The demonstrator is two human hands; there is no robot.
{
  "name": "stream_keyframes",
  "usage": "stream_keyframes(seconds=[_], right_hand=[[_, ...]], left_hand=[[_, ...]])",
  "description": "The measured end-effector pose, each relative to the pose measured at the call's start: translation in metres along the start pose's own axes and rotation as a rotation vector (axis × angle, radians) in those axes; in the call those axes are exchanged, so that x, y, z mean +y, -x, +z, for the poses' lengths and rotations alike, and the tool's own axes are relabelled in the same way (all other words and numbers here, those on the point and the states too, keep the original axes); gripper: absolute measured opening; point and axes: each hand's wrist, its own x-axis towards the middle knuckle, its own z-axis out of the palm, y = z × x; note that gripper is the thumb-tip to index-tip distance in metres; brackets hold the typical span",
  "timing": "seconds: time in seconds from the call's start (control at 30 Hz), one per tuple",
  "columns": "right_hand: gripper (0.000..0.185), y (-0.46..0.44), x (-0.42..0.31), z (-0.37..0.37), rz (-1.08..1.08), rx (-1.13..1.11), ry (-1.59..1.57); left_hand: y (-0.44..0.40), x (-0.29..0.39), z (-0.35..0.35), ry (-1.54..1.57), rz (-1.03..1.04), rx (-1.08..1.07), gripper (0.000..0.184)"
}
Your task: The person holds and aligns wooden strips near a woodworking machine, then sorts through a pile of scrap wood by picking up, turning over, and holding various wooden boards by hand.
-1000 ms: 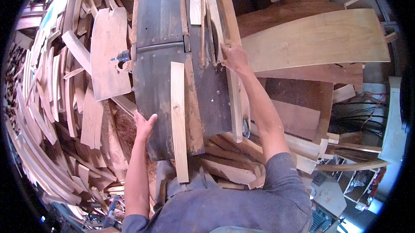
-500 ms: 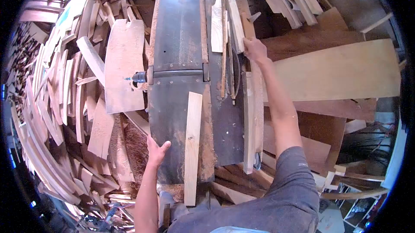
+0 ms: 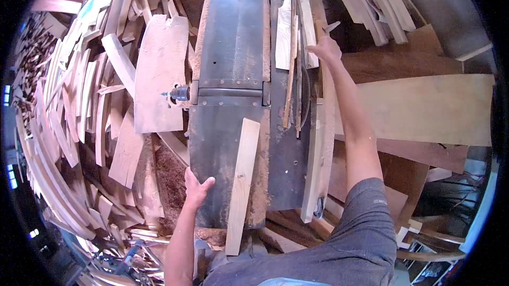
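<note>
Question, what's being touched?
– Right hand (image 3: 325, 50) has fingers at the near end of a pale wood strip (image 3: 303, 18) right of the jointer table (image 3: 212, 140), can't tell if pinching. Left hand (image 3: 196, 188), thumb spread, is at that table's left edge, knotty board (image 3: 243, 185) lying on it
– Tips?
– I'd get thumb and fingers round the strip so it doesn't drag the thin slat (image 3: 290, 84) beside it

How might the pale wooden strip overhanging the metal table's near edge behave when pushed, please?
The wooden strip looks straight and solid, so probably stiff. The metal table appears smooth, so sliding may be easy. The overhang might invite tipping.
</note>
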Motion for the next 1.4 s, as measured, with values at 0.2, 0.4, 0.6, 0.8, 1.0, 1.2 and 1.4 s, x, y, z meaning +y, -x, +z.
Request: stream_keyframes(seconds=[0.2,0.4,0.6,0.8,1.0,1.2,1.4], right_hand=[[0.058,0.005,-0.021,-0.011,0.070,0.003,0.019],[0.050,-0.003,-0.018,-0.014,0.103,-0.052,-0.035],[0.068,-0.003,-0.011,-0.034,0.000,0.082,0.186],[0.030,-0.019,0.018,-0.011,-0.080,0.265,0.179],[0.043,-0.041,0.024,0.001,-0.115,0.125,0.004],[0.058,-0.032,-0.004,0.000,-0.074,-0.019,0.032],[0.062,-0.024,-0.015,-0.002,-0.007,-0.113,0.108]], left_hand=[[-0.001,0.003,-0.004,0.002,-0.040,-0.056,0.104],[-0.004,-0.015,0.006,-0.001,-0.050,-0.044,0.111],[-0.001,-0.004,0.000,0.009,-0.071,-0.104,0.110],[-0.005,-0.006,-0.002,-0.018,-0.055,-0.106,0.108],[-0.004,-0.007,0.002,-0.028,-0.088,-0.101,0.110],[0.000,0.003,-0.004,-0.030,-0.100,-0.114,0.110],[-0.001,0.005,-0.003,-0.013,-0.099,-0.094,0.109]])
